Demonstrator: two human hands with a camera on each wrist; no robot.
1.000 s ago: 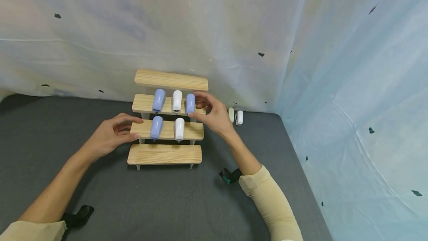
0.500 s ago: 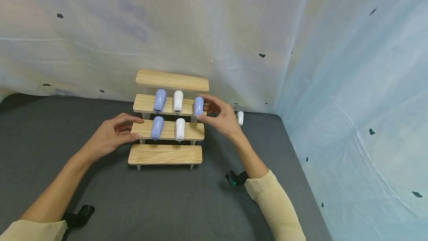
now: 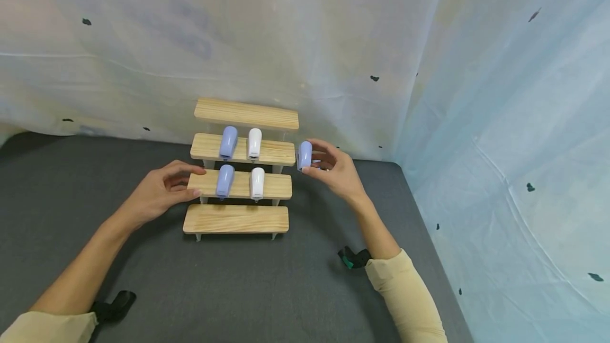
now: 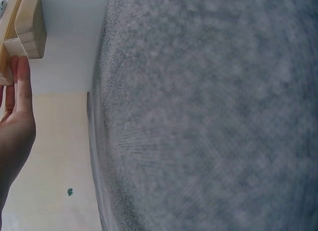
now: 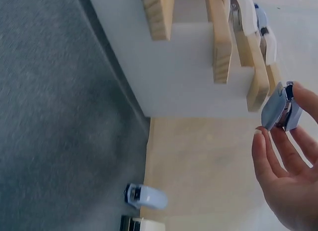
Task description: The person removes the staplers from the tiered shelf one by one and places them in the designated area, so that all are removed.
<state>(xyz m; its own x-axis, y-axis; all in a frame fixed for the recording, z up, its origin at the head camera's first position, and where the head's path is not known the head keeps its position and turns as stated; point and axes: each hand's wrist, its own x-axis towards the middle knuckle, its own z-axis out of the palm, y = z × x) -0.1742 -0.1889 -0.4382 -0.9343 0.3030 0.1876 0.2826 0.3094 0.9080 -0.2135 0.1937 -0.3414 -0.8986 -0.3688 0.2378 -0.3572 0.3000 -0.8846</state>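
My right hand (image 3: pixel 340 174) pinches a small lavender stapler (image 3: pixel 305 155) between thumb and fingers, just off the right end of a tiered wooden display stand (image 3: pixel 235 219). In the right wrist view, the metal inside of this lavender stapler (image 5: pixel 281 107) shows beside the tier ends. My left hand (image 3: pixel 157 192) grips the left end of the second tier from the front, thumb and fingers at its edge. On that tier lie a lavender stapler (image 3: pixel 225 180) and a white stapler (image 3: pixel 257 182). One tier higher are another lavender stapler (image 3: pixel 229 142) and another white stapler (image 3: pixel 254 143).
The right wrist view shows a pale stapler (image 5: pixel 150 197) and a cream one (image 5: pixel 144 224) on the dark grey table (image 3: pixel 229 290); my right hand hides them in the head view. A light curtain (image 3: pixel 333 41) hangs close behind the stand.
My right hand has carried the lavender stapler rightward from the third tier to beyond the stand's right end. My left hand has stayed at the second tier.
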